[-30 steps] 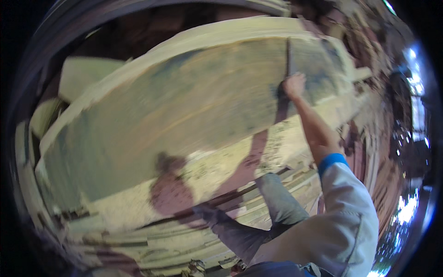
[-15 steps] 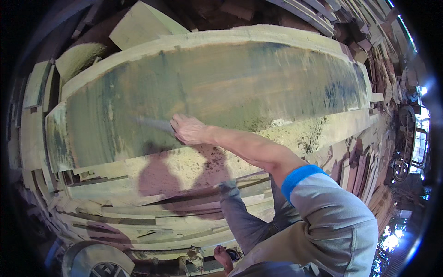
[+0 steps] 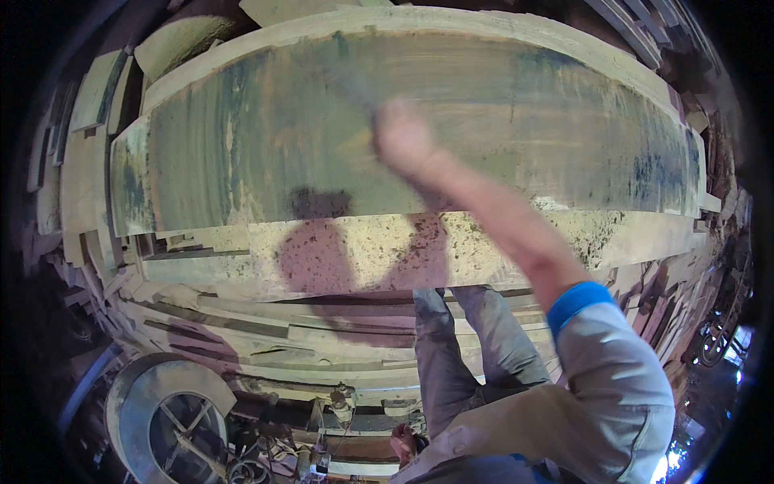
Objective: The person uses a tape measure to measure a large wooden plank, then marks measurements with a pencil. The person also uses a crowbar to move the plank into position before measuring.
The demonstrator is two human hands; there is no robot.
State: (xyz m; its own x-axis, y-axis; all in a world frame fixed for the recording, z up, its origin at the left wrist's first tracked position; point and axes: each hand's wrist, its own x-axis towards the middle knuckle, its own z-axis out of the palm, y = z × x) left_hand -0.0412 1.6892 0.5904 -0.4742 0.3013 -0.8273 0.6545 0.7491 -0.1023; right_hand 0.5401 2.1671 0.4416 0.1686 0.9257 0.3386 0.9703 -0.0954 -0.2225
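My right hand (image 3: 405,137) is closed around a thin grey tool (image 3: 352,87), too blurred by motion to name. It is over the middle of a large, curved-edged wooden slab (image 3: 476,121). The slab's face is brownish green with dark streaks, and a pale band (image 3: 516,19) runs along its far edge. Dark crumbs (image 3: 592,246) are scattered on the pale front strip. Low in the picture, beside my clothing, shows a small patch of skin (image 3: 403,442). It may be my left hand, but its fingers cannot be made out.
Long planks (image 3: 266,363) are stacked below the slab's front edge, near my legs. A round metal housing with a spoked wheel (image 3: 133,395) stands at the lower left. More boards (image 3: 97,93) lie at the left, and stacked timber (image 3: 637,28) fills the far right.
My right hand has swept up and to the right across the slab with the tool. The view has also shifted, so the slab sits higher and more of the wheel housing shows.
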